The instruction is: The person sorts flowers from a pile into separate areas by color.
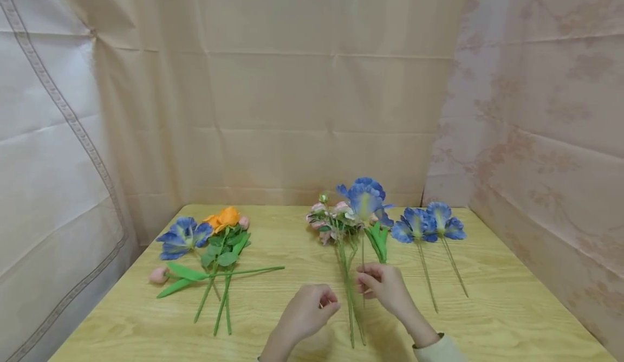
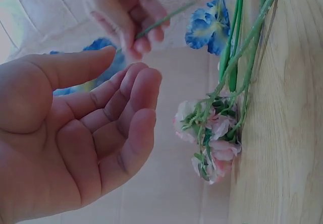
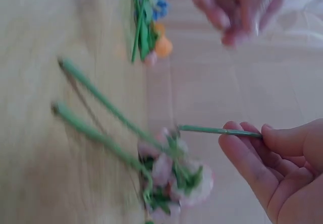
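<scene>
My right hand (image 1: 386, 290) pinches the thin green stem (image 3: 217, 130) of a blue iris-like flower (image 1: 365, 196) between thumb and fingers. The bloom stands raised at the far end of that stem. Beneath and beside it lie pink flowers (image 1: 322, 222) with long green stems pointing toward me. To the left of those stems hovers my left hand (image 1: 307, 309). Its fingers are loosely bent, and the left wrist view shows the palm (image 2: 55, 158) holding nothing. Green tulip-like leaves (image 1: 378, 241) lie behind the right hand, their flower head mostly hidden.
Two more blue flowers (image 1: 429, 224) lie at the right of the wooden table (image 1: 507, 318). On the left is a crossed pile with a blue flower (image 1: 182, 238), an orange flower (image 1: 224, 219) and a pink tulip (image 1: 158, 275). Cloth curtains (image 1: 302, 91) hang around the table.
</scene>
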Demonstrator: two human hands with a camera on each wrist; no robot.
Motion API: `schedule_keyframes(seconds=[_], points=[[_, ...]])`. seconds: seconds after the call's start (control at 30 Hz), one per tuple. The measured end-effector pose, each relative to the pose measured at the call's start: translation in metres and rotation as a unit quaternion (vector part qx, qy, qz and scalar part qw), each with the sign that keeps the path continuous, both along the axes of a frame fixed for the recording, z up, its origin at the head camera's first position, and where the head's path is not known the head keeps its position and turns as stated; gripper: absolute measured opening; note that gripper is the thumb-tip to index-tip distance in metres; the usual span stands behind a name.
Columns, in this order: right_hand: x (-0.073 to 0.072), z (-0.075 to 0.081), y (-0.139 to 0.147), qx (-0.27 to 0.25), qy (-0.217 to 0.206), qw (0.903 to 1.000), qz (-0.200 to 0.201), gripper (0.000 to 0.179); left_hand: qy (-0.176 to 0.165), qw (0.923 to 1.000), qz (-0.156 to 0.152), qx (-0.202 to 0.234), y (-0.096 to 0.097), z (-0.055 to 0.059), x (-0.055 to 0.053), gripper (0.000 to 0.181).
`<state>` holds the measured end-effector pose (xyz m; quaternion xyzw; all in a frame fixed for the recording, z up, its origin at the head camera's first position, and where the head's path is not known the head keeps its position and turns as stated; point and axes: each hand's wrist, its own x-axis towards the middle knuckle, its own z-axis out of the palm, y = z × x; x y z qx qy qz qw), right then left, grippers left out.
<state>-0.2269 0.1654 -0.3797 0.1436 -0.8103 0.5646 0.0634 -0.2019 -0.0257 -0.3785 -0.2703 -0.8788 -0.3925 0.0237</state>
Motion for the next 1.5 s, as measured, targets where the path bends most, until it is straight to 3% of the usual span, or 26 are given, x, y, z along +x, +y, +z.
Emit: schedule_keyframes(seconds=[0.2,0.37,0.63,0.87,1.2,1.33,1.5], points=[[-0.011,0.004,0.027,0.041,-0.014,0.9935,-0.105,0.017,-0.035,0.9992,-0.003,0.017,-0.004,0.000,0.000,0.012],[-0.021,0.005,0.055,0.078,-0.003,0.9847,-0.156,0.017,-0.049,0.9984,-0.004,0.029,-0.011,-0.001,0.001,0.013],[-0.032,0.008,0.093,0.134,-0.018,0.9740,-0.182,0.014,-0.044,0.9988,-0.007,0.017,-0.015,-0.003,0.001,0.012],[-0.036,0.005,0.119,0.171,-0.048,0.9621,-0.207,0.014,-0.060,0.9980,-0.016,0.011,-0.015,-0.005,0.000,0.012],[-0.048,0.002,0.141,0.319,0.004,0.9079,-0.273,0.027,-0.072,0.9972,-0.020,0.006,-0.015,-0.008,-0.001,0.012],[-0.055,-0.005,0.147,0.328,-0.022,0.9058,-0.267,0.016,-0.078,0.9967,-0.022,-0.002,-0.014,-0.009,-0.001,0.012],[-0.061,-0.016,0.147,0.327,-0.044,0.9090,-0.254,0.030,-0.081,0.9965,-0.020,-0.002,-0.016,-0.011,0.000,0.014]])
